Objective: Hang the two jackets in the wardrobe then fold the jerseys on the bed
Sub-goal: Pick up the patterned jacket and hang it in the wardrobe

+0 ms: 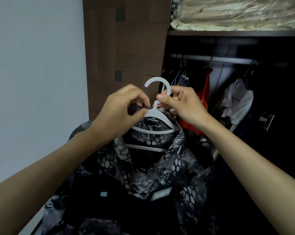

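Both hands, left (124, 109) and right (182, 106), pinching jacket (160, 167) collar and hanger (157, 92) before open wardrobe (126, 48), rail (211, 58) inside.

Both forearms reach forward, the left hand (122, 106) and right hand (182, 106) raised close together, fingers curled and pinching.

Jacket (160, 167) on hanger (157, 114), before wardrobe (228, 99)

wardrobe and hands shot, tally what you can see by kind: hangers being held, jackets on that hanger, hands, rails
white hanger: 1
patterned jacket on it: 1
hands: 2, left hand and right hand
wardrobe rail: 1
total: 5
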`<action>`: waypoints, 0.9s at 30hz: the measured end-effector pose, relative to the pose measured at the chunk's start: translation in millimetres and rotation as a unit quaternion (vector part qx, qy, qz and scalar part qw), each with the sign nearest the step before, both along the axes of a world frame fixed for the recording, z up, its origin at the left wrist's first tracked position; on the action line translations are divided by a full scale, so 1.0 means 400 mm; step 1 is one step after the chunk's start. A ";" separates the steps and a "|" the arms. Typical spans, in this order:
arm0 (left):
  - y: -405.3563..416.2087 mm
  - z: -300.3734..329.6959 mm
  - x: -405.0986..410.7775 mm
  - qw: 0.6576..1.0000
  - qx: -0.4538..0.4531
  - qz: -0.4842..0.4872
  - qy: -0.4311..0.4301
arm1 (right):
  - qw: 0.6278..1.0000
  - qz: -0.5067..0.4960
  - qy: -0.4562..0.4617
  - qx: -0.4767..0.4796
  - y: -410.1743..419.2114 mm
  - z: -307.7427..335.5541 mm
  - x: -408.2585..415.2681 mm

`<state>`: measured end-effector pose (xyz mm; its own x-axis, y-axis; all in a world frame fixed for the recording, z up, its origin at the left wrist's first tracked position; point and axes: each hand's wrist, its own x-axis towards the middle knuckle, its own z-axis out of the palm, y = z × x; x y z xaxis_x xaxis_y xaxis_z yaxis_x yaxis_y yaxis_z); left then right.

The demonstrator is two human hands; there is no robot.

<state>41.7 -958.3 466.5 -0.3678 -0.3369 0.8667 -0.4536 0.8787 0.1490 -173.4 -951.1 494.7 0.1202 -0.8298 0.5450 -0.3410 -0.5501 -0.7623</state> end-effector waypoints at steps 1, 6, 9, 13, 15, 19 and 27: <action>-0.006 -0.014 0.005 0.999 0.020 0.016 -0.020 | 1.000 -0.008 -0.010 -0.007 0.001 0.003 -0.006; -0.029 -0.043 0.052 0.992 0.080 0.081 -0.049 | 1.000 -0.018 -0.021 0.002 0.007 0.004 -0.012; -0.031 -0.045 0.090 0.983 0.146 0.076 -0.080 | 1.000 -0.014 -0.022 0.006 0.007 -0.002 -0.014; -0.053 -0.076 0.142 0.961 0.257 0.039 -0.099 | 0.999 -0.013 -0.032 -0.004 0.005 -0.008 -0.011; -0.054 -0.093 0.150 0.972 0.207 0.065 -0.089 | 0.999 -0.013 -0.037 -0.007 -0.003 -0.007 -0.002; -0.033 -0.107 0.133 0.985 0.095 0.123 -0.073 | 0.997 -0.014 -0.071 -0.015 -0.021 0.008 0.002; -0.015 -0.050 0.039 0.982 0.173 0.076 -0.006 | 0.987 -0.036 -0.155 0.004 -0.031 0.018 0.000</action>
<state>57.2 -964.3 446.4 -0.3005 -0.6624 0.6863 -0.5787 0.6986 0.4208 -173.3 -963.5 501.9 -0.1110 -0.8342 0.5401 -0.1279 -0.5270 -0.8402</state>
